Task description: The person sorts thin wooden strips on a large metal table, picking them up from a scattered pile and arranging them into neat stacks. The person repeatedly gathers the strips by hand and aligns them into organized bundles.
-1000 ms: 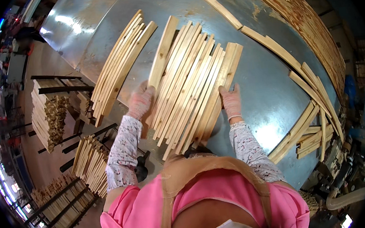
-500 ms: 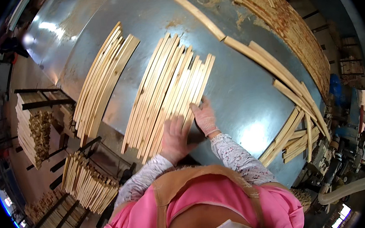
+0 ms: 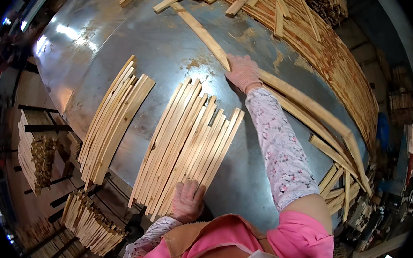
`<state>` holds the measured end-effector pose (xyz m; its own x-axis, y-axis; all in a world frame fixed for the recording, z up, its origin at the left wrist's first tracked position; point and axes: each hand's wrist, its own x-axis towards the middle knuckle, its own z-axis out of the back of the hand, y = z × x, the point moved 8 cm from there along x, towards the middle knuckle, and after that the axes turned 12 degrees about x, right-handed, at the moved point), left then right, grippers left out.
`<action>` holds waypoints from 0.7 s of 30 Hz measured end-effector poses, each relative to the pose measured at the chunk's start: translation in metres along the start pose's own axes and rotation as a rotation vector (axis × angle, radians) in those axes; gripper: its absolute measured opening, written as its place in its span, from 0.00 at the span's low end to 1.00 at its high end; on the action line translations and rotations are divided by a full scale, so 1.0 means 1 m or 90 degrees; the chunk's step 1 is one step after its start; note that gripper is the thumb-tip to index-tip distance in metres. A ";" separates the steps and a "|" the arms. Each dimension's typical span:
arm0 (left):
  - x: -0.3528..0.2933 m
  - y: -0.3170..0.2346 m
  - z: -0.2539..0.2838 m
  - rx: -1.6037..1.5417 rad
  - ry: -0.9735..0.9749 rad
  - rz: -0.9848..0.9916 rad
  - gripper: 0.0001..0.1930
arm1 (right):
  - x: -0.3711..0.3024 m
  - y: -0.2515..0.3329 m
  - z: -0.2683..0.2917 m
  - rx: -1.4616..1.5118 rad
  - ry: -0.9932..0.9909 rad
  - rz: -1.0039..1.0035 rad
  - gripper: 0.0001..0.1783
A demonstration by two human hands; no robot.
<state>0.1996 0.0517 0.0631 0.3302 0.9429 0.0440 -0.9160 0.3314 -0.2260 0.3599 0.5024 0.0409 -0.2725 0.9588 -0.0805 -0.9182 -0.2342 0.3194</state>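
Note:
A row of pale wooden strips (image 3: 183, 145) lies side by side on the metal tabletop in front of me, their far ends uneven. My left hand (image 3: 188, 201), gloved, rests flat on the near ends of the row, fingers stretched out. Farther off to the right, my gloved right hand (image 3: 243, 72) closes over the near end of a long wooden strip (image 3: 306, 101) that runs away to the right. The hand hides that end. Another long strip (image 3: 202, 34) meets the hand from the far left.
A second bundle of strips (image 3: 114, 126) lies left of the row. A brown slatted stack (image 3: 327, 66) with loose pieces fills the far right. Shorter pieces (image 3: 339, 186) lie at the right. Racks of stacked strips (image 3: 90, 225) stand at the lower left.
My right hand has left the near right side of the row and reached forward to the long strip. My left hand stays on the row's near ends. The view has shifted forward.

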 end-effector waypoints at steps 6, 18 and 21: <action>-0.003 -0.003 0.002 -0.012 -0.008 -0.028 0.34 | -0.060 -0.078 0.034 -0.041 0.105 -0.168 0.33; -0.030 -0.009 -0.030 0.078 0.093 -0.022 0.42 | -0.470 -0.085 -0.082 0.688 0.203 -0.315 0.33; -0.031 -0.012 -0.026 0.051 0.048 -0.042 0.44 | -0.518 0.009 -0.118 0.504 0.137 -0.364 0.23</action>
<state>0.2058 0.0177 0.0390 0.4041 0.9145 -0.0182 -0.9059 0.3973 -0.1464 0.4593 -0.0152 -0.0260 0.0319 0.8256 -0.5633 -0.4926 0.5034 0.7099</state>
